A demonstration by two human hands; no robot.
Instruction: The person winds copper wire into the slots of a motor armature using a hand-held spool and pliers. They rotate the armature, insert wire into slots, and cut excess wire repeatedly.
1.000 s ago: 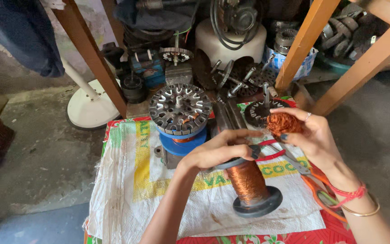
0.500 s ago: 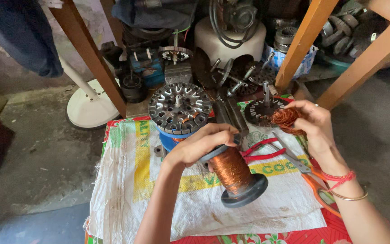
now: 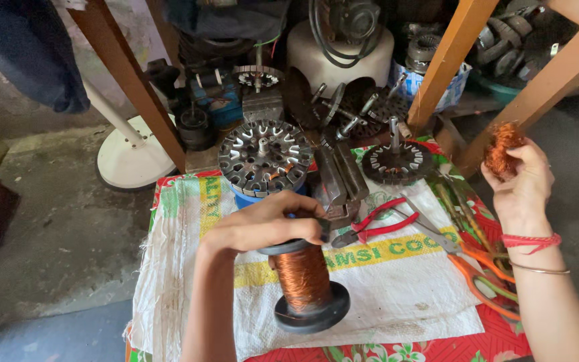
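The spool of copper wire (image 3: 306, 278) stands upright on the white woven sack (image 3: 397, 288) that covers the table, its dark round base flat on the cloth and its core wound thick with bright orange-brown wire. The left hand (image 3: 266, 224) sits right on top of it, fingers curled down over the dark upper flange and clasping it. Off to the right, well apart from the spool, the right hand (image 3: 521, 181) is raised above the table edge, fingertips pinched shut around a loose tangle of copper wire (image 3: 502, 147). Between the two hands lie red-handled pliers (image 3: 373, 224) and orange-handled scissors (image 3: 474, 265). Just behind the left hand stands a round slotted metal stator core (image 3: 265, 155) on a blue base.
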